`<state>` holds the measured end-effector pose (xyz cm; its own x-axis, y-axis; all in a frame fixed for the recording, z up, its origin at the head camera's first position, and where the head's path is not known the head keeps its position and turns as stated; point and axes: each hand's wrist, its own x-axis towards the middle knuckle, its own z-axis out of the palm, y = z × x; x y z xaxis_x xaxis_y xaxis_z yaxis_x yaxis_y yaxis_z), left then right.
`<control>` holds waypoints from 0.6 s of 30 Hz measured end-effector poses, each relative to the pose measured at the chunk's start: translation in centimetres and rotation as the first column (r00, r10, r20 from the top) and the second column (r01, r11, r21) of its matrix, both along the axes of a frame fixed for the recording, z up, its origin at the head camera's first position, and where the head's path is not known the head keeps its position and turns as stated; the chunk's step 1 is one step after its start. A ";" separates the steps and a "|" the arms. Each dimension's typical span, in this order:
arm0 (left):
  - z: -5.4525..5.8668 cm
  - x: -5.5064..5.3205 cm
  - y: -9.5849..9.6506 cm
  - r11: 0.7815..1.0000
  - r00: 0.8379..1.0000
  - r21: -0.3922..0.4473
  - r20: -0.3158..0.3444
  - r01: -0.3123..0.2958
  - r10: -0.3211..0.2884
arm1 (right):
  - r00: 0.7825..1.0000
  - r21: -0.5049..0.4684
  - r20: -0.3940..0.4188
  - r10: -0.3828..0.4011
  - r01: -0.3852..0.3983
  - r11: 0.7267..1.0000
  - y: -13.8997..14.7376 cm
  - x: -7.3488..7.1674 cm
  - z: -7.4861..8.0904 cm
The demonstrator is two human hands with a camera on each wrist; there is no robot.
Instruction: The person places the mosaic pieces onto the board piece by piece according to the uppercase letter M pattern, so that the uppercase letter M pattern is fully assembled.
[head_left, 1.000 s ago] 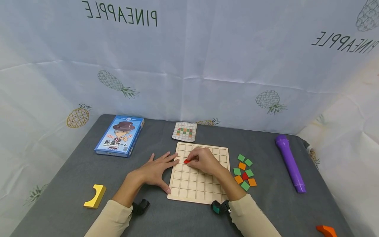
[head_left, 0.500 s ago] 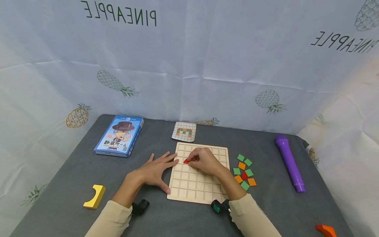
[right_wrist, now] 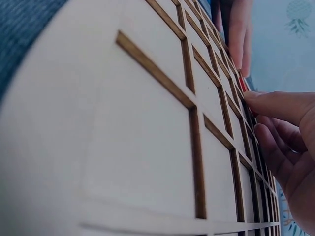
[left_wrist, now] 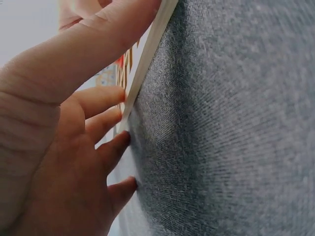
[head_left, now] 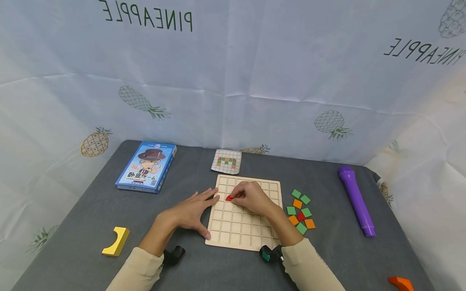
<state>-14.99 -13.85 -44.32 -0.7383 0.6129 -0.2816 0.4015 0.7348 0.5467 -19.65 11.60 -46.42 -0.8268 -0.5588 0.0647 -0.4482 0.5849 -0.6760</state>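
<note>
A pale wooden grid board [head_left: 225, 236] lies flat on the grey tabletop. Over its upper left squares, my right hand [head_left: 251, 197] pinches a red tile [head_left: 228, 198] between thumb and fingers. Part of that tile is covered by the fingertips; in the right wrist view a thin red edge of the tile [right_wrist: 242, 82] shows at the thumb tip. At the board's left edge my left hand [head_left: 189, 211] is spread, thumb near the lower left corner and fingertips at the upper left side. The left wrist view shows the left hand [left_wrist: 74, 128] along the board's side.
Several loose green tiles [head_left: 291, 210], orange tiles [head_left: 310, 223] and a red one lie right of the board. Behind it is a pattern card [head_left: 226, 161]. A blue box [head_left: 147, 166], yellow arch block [head_left: 117, 241], purple microphone-shaped object [head_left: 356, 201] and orange block [head_left: 401, 283] lie farther out.
My left hand has tilted a little, its outer fingers drawing closer together at the board's edge. The right hand and red tile stay in the same place.
</note>
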 end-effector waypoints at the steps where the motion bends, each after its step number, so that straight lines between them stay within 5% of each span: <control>1: 0.0 0.0 0.0 1.000 1.000 0.001 0.001 0.000 0.000 | 1.000 0.000 0.000 -0.001 0.001 1.000 0.0 0.0 0.0; 18: -0.2 -0.2 -0.2 0.999 1.000 0.032 0.024 0.017 -0.018 | 0.999 -0.035 0.046 0.014 -0.012 0.999 0.5 0.1 0.0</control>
